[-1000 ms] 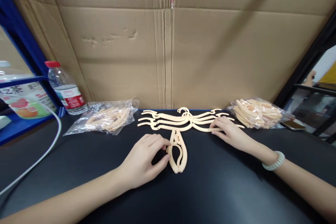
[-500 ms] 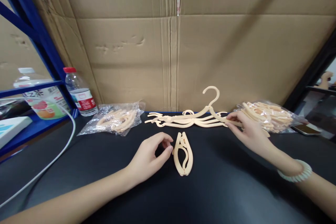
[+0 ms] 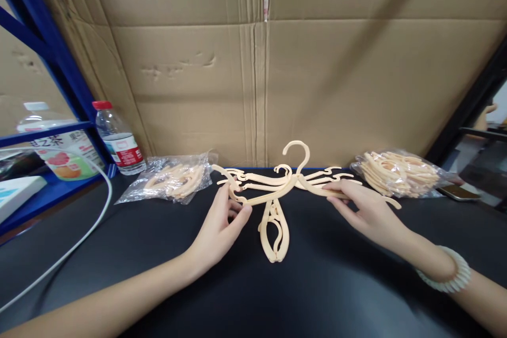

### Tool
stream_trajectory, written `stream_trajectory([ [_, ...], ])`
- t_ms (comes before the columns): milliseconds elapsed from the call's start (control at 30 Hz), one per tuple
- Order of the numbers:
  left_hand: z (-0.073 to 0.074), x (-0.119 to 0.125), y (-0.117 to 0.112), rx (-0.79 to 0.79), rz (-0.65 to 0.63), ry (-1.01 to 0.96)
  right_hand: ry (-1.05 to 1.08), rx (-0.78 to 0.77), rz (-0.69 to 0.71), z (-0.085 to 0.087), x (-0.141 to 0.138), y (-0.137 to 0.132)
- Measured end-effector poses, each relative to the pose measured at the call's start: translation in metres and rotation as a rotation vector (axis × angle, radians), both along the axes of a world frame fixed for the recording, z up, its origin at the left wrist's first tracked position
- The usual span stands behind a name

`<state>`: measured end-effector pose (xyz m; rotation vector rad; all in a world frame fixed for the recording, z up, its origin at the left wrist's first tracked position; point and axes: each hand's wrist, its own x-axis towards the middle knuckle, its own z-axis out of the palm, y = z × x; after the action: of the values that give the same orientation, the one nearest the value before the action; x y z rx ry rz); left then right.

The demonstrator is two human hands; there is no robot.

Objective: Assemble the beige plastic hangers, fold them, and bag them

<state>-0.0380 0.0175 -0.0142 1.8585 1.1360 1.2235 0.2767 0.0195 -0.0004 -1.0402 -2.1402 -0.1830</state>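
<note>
An unfolded cream clothes hanger [image 3: 274, 196] spans between my two hands, its hook pointing up and away from me. My left hand [image 3: 222, 220] pinches its left arm near the end. The fingers of my right hand [image 3: 362, 206] close round the right arm, whose tip sticks out beyond them. Behind it, several unfolded hangers [image 3: 259, 180] of the same colour lie stacked on the black table. Just in front, a folded hanger [image 3: 264, 235] rests flat, its far tips close under the held one.
Clear plastic bags of folded hangers lie left [image 3: 170, 179] and right [image 3: 402, 173]. A red-capped water bottle [image 3: 122, 142] stands by the blue shelf frame [image 3: 85, 127]. A white cable [image 3: 106, 200] curves over the table's left. A phone [image 3: 459, 192] lies far right; cardboard [image 3: 190, 90] walls the back.
The held hanger has moved left and nearer me, over the far end of the folded one. My left hand has gone from beside the folded hanger to grip the held hanger's left arm.
</note>
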Motion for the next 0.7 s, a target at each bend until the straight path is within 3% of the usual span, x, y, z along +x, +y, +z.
stream_trajectory([
  [233, 0.007, 0.003, -0.006, 0.141, -0.024, 0.205, -0.043, -0.011, 0.047, -0.001, -0.008, -0.006],
  [500, 0.01, 0.003, -0.006, 0.062, -0.119, 0.207, -0.176, 0.089, 0.043, 0.003, -0.007, -0.006],
  [700, 0.01, -0.001, -0.005, 0.05, -0.115, 0.158, -0.434, 0.319, -0.206, 0.014, -0.007, -0.011],
])
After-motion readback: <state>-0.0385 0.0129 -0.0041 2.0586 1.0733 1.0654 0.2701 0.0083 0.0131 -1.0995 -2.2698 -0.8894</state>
